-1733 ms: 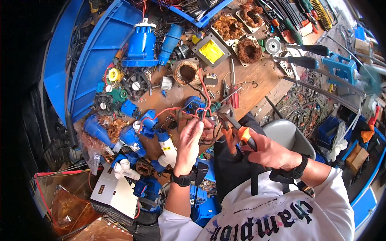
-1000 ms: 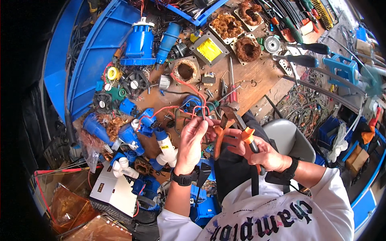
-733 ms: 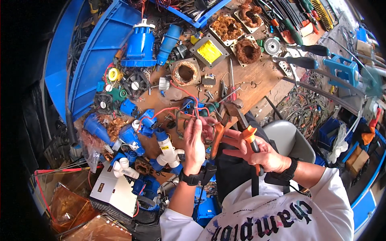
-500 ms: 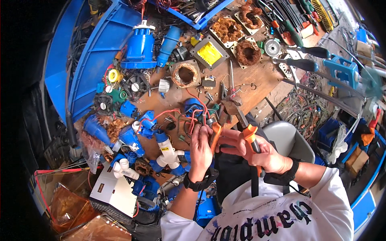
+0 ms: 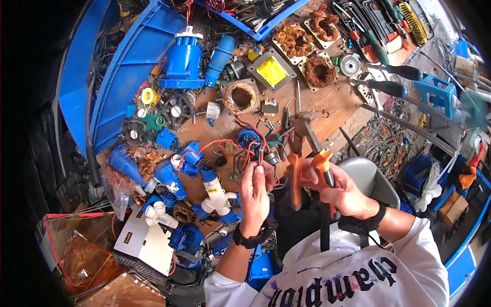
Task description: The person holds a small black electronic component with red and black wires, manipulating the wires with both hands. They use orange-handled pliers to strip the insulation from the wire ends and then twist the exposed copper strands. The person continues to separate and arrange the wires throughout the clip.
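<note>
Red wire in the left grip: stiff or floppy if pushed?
Likely floppy: the red wire curves freely beyond the left grip. Probably light, as it looks thin. It might catch when moved, since a round blue part shows close behind it.

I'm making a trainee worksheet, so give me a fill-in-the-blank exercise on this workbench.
The right hand holds pliers with black and ____ handles.
The red wire is pinched in the ____.
The square metal-framed part has a centre coloured ____.

Missing words: orange; left hand; yellow.
</note>
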`<action>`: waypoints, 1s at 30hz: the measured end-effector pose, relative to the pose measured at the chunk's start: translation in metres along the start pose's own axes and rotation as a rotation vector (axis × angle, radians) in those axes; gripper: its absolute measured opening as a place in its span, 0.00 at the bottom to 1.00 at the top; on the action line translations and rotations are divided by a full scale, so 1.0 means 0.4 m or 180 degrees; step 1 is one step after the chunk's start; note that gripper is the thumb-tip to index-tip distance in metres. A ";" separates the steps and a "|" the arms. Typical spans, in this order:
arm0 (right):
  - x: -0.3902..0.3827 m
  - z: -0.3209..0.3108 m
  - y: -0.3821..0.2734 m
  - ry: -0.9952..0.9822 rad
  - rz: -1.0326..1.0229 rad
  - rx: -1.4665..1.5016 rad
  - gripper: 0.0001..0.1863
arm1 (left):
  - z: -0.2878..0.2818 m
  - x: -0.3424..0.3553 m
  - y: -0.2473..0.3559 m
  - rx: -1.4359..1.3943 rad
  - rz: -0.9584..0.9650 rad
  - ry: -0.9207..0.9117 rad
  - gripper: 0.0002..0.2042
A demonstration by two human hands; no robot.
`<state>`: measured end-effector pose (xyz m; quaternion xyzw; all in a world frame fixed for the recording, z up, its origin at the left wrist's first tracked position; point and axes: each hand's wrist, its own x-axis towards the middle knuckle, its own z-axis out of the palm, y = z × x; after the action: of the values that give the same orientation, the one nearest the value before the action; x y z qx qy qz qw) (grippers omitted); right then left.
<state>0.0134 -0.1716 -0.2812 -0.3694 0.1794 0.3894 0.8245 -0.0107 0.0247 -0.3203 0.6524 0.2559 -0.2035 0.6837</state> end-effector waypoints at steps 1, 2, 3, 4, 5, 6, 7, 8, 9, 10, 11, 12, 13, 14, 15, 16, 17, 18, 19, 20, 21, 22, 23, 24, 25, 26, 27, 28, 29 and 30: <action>-0.006 -0.001 -0.008 -0.0001 0.0182 -0.0064 0.20 | -0.007 -0.001 0.006 0.0030 -0.0029 -0.0006 0.14; -0.011 0.000 -0.016 0.0000 0.0364 -0.0127 0.20 | -0.018 0.004 -0.001 -0.0166 -0.0005 -0.0175 0.14; -0.017 -0.002 -0.021 -0.0006 0.0553 -0.0192 0.21 | -0.021 0.007 -0.005 -0.0322 -0.0032 -0.0283 0.14; -0.022 -0.014 -0.015 -0.0101 0.0773 -0.0529 0.31 | -0.023 0.010 -0.008 -0.0477 -0.0058 -0.0391 0.14; -0.025 -0.010 -0.015 -0.0114 0.0859 -0.0454 0.33 | -0.024 0.012 -0.009 -0.0633 -0.0085 -0.0499 0.15; -0.028 -0.001 -0.019 -0.0129 0.0937 -0.0377 0.35 | -0.022 0.011 0.001 -0.0788 -0.0293 -0.0499 0.15; -0.031 0.005 -0.020 -0.0144 0.1016 -0.0299 0.38 | -0.022 0.011 0.004 -0.0757 -0.0297 -0.0457 0.15; -0.036 -0.006 -0.003 -0.0215 0.0916 -0.0158 0.33 | -0.022 0.012 0.007 -0.0725 -0.0301 -0.0413 0.15; -0.036 -0.002 -0.005 -0.0204 0.1006 -0.0047 0.34 | -0.022 0.012 0.005 -0.0695 -0.0308 -0.0375 0.15; -0.035 0.006 -0.009 -0.0195 0.1095 0.0064 0.34 | -0.022 0.011 0.003 -0.0653 -0.0266 -0.0386 0.15; -0.036 0.010 -0.011 -0.0187 0.1184 0.0176 0.35 | -0.023 0.008 0.001 -0.0609 -0.0224 -0.0396 0.15; -0.036 0.008 -0.009 -0.0209 0.1249 0.0115 0.37 | -0.023 0.006 0.000 -0.0564 -0.0183 -0.0408 0.16; -0.036 0.009 -0.009 -0.0188 0.1311 0.0138 0.38 | -0.024 0.006 -0.006 -0.0572 -0.0188 -0.0409 0.16; -0.035 0.011 -0.013 -0.0167 0.1371 0.0161 0.39 | -0.026 0.006 -0.016 -0.0581 -0.0192 -0.0409 0.16; -0.033 0.014 -0.018 -0.0152 0.1440 0.0182 0.40 | -0.027 0.004 -0.023 -0.0592 -0.0198 -0.0400 0.17; -0.032 0.020 -0.028 -0.0165 0.1495 0.0268 0.41 | -0.027 0.001 -0.024 -0.0643 -0.0219 -0.0350 0.17; -0.030 0.028 -0.043 -0.0178 0.1551 0.0354 0.42 | -0.026 -0.003 -0.026 -0.0695 -0.0239 -0.0301 0.17; -0.030 0.034 -0.055 -0.0186 0.1598 0.0435 0.42 | -0.024 -0.004 -0.025 -0.0750 -0.0254 -0.0259 0.17; -0.032 0.036 -0.061 -0.0165 0.1636 0.0379 0.42 | -0.022 -0.006 -0.029 -0.0742 -0.0210 -0.0213 0.17; -0.034 0.039 -0.065 -0.0143 0.1675 0.0322 0.42 | -0.020 -0.006 -0.037 -0.0735 -0.0166 -0.0166 0.17; -0.036 0.038 -0.067 -0.0125 0.1715 0.0269 0.43 | -0.018 -0.007 -0.041 -0.0724 -0.0123 -0.0117 0.17; -0.039 0.036 -0.065 -0.0139 0.1704 0.0283 0.43 | -0.019 -0.006 -0.041 -0.0536 -0.0049 -0.0130 0.17; -0.043 0.031 -0.061 -0.0153 0.1692 0.0298 0.43 | -0.020 -0.004 -0.041 -0.0348 0.0026 -0.0142 0.17; -0.046 0.028 -0.057 -0.0169 0.1684 0.0310 0.43 | -0.021 -0.004 -0.041 -0.0161 0.0100 -0.0149 0.17; -0.048 0.026 -0.055 -0.0161 0.1721 0.0326 0.43 | -0.018 -0.005 -0.043 -0.0239 0.0125 -0.0127 0.17; -0.049 0.024 -0.053 -0.0153 0.1757 0.0342 0.43 | -0.011 -0.007 -0.046 -0.0316 0.0150 -0.0105 0.17; -0.049 0.023 -0.053 -0.0146 0.1790 0.0359 0.43 | -0.008 -0.008 -0.049 -0.0391 0.0177 -0.0085 0.17; -0.049 0.025 -0.054 -0.0140 0.1803 0.0349 0.43 | -0.007 -0.009 -0.050 -0.0396 0.0186 -0.0071 0.17; -0.048 0.028 -0.057 -0.0134 0.1817 0.0339 0.43 | -0.006 -0.010 -0.051 -0.0400 0.0196 -0.0058 0.17; -0.049 0.029 -0.058 -0.0126 0.1830 0.0330 0.43 | -0.006 -0.012 -0.052 -0.0404 0.0203 -0.0046 0.17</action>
<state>0.0192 -0.1826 -0.2510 -0.2531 0.2802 0.6045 0.7014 -0.0274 0.0254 -0.3336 0.6140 0.2425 -0.1696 0.7317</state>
